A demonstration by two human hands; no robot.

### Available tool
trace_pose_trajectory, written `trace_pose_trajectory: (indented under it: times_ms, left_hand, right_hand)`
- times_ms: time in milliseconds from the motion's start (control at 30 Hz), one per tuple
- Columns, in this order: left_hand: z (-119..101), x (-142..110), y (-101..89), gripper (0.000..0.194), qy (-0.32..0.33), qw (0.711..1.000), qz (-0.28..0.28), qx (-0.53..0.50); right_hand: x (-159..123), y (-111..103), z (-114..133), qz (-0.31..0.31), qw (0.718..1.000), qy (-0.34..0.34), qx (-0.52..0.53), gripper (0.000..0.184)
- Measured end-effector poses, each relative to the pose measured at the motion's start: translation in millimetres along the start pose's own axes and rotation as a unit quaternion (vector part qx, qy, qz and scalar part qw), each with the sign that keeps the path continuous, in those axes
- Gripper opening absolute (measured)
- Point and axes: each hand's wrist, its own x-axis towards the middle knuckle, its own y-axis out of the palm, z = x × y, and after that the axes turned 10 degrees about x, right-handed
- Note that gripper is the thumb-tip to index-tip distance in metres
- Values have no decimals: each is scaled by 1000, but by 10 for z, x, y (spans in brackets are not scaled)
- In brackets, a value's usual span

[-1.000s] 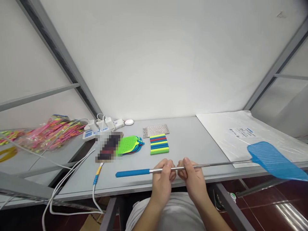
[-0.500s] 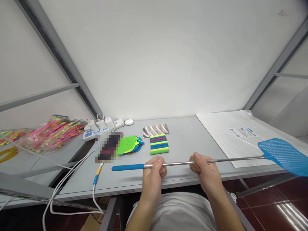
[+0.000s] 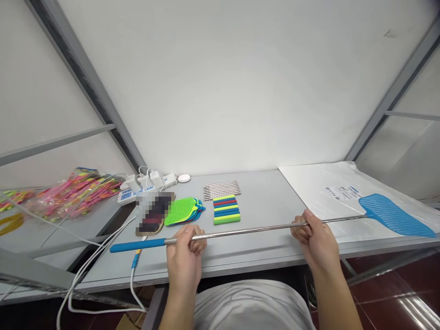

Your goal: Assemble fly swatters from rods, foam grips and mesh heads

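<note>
Grey worktop (image 3: pixel 261 197) is stretching before us; above its front edge, our left hand (image 3: pixel 185 256) and right hand (image 3: pixel 319 240) are gripping the blue telescopic fly swatter (image 3: pixel 254 230), well apart. Overpulling might be bending it or parting it.

Worn on the head, looking from above the near edge of the counter (image 3: pixel 263 192), facing forward and down across it to the white wall (image 3: pixel 223 91) behind; close in, yet wide enough to frame the whole blue swatter (image 3: pixel 240 231) above the counter.
</note>
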Motion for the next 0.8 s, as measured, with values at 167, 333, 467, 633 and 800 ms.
trace_pose_trajectory:
  times_ms: [167, 333, 467, 633, 800]
  left_hand:
    - [202, -133, 202, 44, -9, 1000, 17, -7]
    - [447, -297, 360, 44, -87, 985, 142, 31]
    - [504, -248, 328, 44, -106, 985, 124, 51]
    - [271, -35, 104, 45, -97, 995, 19, 18]
    - [45, -8, 27, 48, -71, 997, 8, -12]
  right_hand:
    - [-110, 223, -305, -9, 999, 19, 38, 50]
    - [-361, 443, -660, 87, 991, 100, -12, 53]
    - [-373, 462, -713, 111, 987, 106, -54, 53]
    - [-221, 311, -456, 59, 991, 96, -77, 50]
    - [-114, 82, -159, 43, 994, 62, -73, 52]
